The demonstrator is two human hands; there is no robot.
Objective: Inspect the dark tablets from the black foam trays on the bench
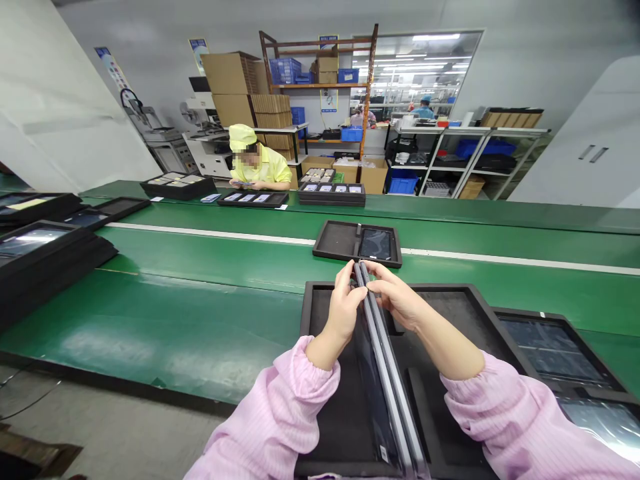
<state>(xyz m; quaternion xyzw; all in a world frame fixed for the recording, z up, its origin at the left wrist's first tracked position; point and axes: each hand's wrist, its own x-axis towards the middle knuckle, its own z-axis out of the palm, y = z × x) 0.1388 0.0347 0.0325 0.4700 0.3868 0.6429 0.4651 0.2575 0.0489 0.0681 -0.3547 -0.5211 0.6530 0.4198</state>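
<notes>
My left hand (341, 313) and my right hand (400, 299) are closed on the far end of two flat slabs that look like tablets (384, 367). The slabs stand on edge, side by side, with grey rims facing up and a dark glossy face showing on the left. My left fingers lie along the left face; my right fingers press from the right, the thumbs near the top edges. Beneath them lies a large black foam tray (455, 407) with recessed compartments. Whether the slabs' lower edges touch the tray cannot be seen.
Ahead, a smaller black tray (336, 240) holds one dark-screened tablet (376, 245). Trays with film-covered screens (555, 350) sit at right; stacked black trays (55, 267) at left. Across the green bench (200, 333) a person in yellow (273, 167) handles a device near more trays.
</notes>
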